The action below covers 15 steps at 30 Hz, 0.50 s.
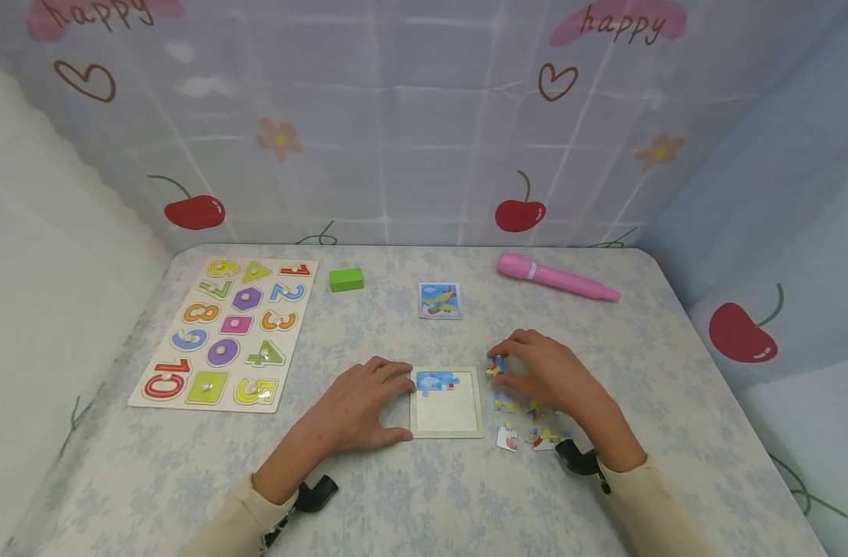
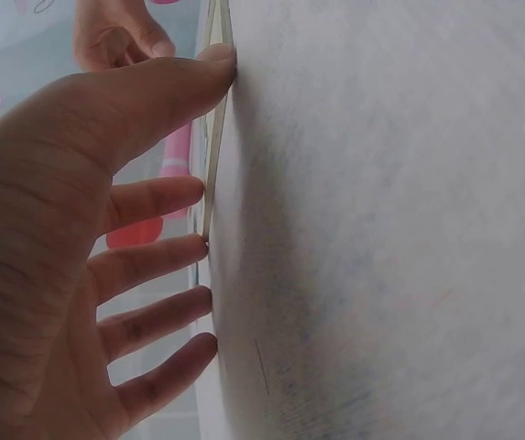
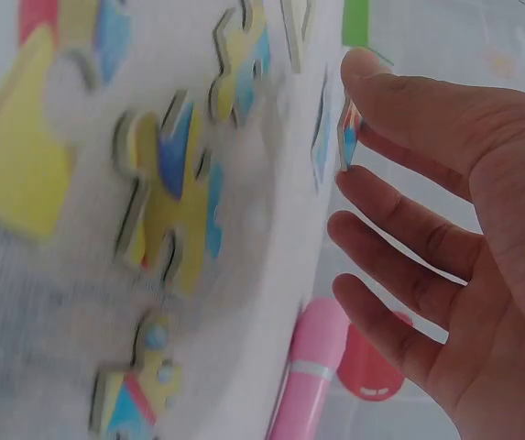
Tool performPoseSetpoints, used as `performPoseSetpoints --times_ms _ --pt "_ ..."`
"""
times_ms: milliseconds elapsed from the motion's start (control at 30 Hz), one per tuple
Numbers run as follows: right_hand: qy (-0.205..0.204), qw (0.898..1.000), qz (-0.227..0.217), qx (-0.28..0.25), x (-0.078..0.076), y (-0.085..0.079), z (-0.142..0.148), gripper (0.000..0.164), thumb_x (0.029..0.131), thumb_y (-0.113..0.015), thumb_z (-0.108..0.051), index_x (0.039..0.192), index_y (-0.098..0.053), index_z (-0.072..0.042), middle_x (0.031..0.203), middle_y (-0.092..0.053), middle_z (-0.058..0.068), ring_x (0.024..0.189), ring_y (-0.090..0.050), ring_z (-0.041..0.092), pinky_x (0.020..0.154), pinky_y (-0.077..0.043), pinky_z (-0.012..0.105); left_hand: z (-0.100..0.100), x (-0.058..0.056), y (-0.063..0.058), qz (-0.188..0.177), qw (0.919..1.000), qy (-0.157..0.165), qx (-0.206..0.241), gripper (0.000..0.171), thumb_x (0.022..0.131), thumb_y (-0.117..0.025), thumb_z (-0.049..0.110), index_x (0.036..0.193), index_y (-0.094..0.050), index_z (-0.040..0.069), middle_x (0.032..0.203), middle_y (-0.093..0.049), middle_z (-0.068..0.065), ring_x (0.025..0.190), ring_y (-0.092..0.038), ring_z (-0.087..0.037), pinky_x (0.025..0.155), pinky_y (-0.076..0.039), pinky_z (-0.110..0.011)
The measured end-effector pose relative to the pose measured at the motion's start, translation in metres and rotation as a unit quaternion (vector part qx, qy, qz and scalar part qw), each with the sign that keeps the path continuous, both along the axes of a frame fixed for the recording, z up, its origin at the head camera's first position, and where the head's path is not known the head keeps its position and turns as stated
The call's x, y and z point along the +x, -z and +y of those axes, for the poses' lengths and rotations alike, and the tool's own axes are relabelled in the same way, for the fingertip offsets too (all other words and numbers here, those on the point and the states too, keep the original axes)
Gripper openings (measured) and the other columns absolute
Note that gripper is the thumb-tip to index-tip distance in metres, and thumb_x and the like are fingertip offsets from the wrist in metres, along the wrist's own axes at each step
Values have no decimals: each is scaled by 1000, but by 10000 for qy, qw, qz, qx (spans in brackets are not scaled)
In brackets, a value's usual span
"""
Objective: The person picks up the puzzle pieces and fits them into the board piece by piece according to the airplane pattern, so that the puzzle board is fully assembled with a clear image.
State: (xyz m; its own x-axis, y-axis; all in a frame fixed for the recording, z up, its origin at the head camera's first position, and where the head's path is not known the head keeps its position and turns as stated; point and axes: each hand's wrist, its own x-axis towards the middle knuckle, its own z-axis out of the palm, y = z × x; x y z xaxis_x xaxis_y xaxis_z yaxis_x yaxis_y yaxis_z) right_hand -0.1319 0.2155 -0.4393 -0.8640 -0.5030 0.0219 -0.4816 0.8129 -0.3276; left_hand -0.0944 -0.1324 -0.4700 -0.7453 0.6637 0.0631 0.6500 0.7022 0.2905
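- Only a small part of the wooden jigsaw tray point(image 1: 478, 406) is showing finished picture: a joined strip of sky-blue pieces point(image 1: 434, 381) is running along the top from the left corner and stopping short of the right rim.
- The larger, lower part of its recess is showing bare wood, so most of the picture is seemingly waiting to be filled.
- The right hand point(image 1: 552, 375) is pinching one jigsaw piece point(image 1: 495, 366) between thumb and index finger, just beside the tray's upper right corner.
- Several loose jigsaw pieces point(image 1: 505, 403) are lying right of the tray, some under that hand; I cannot tell their full number.
- The left hand point(image 1: 361, 406) is bracing the tray's left edge, thumb and fingers spreading apart and gripping nothing.
- The airplane picture card point(image 1: 440, 300) is lying beyond the tray, with patterned tabletop showing between them.
- Room is tightest along the right rim, where pieces are crowding; the number-and-shape board point(image 1: 237, 372) and pink stick point(image 1: 559, 279) are lying well apart.
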Motion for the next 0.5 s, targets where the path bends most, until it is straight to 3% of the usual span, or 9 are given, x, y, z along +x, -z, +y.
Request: performPoseSetpoints --times_ms 500 --pt "-409 9991 -120 41 -2 8 -36 38 87 -92 -32 121 -80 -19 112 -70 -1 99 -66 18 87 -58 42 -1 1 -2 -21 10000 -18 32 62 87 -84 60 136 -70 23 154 -59 -3 137 -54 -25 99 -54 -49"
